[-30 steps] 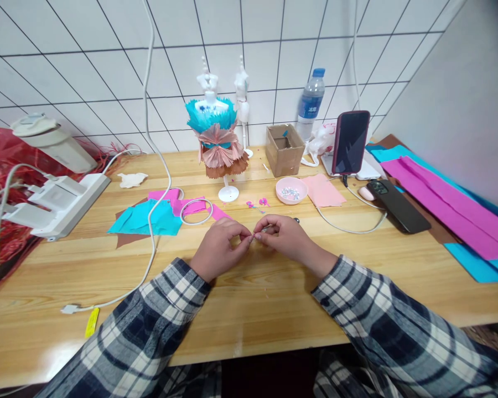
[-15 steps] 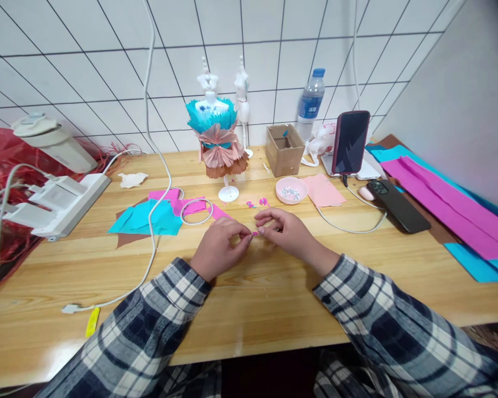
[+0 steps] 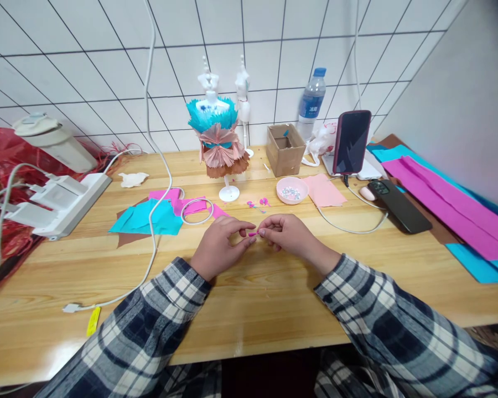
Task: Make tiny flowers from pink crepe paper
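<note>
A tiny strip of bright pink paper [image 3: 253, 234] is between my hands, low over the table. My right hand [image 3: 288, 235] is closed, with thumb and index finger pinching one end of the strip. My left hand [image 3: 222, 243] has its thumb and index fingertips apart, one on each side of the other end; whether the thumb touches it I cannot tell. Just beyond my fingers lie small pink paper flowers [image 3: 263, 202] with bits of blue. A pink dish [image 3: 292, 185] of small shiny pieces stands past my right hand.
Behind stands a small dress form [image 3: 218, 132] in blue, pink and brown ruffled paper. A cardboard box [image 3: 285, 157], bottle [image 3: 311, 102] and propped phone [image 3: 351, 142] are at the back right. Blue paper [image 3: 147, 217] and a white cable [image 3: 151, 221] lie left; long pink sheets [image 3: 448, 204] lie right.
My left index finger has lifted away from its thumb, so more of the pink strip shows. The fingers of my right hand have drawn together around its end.
</note>
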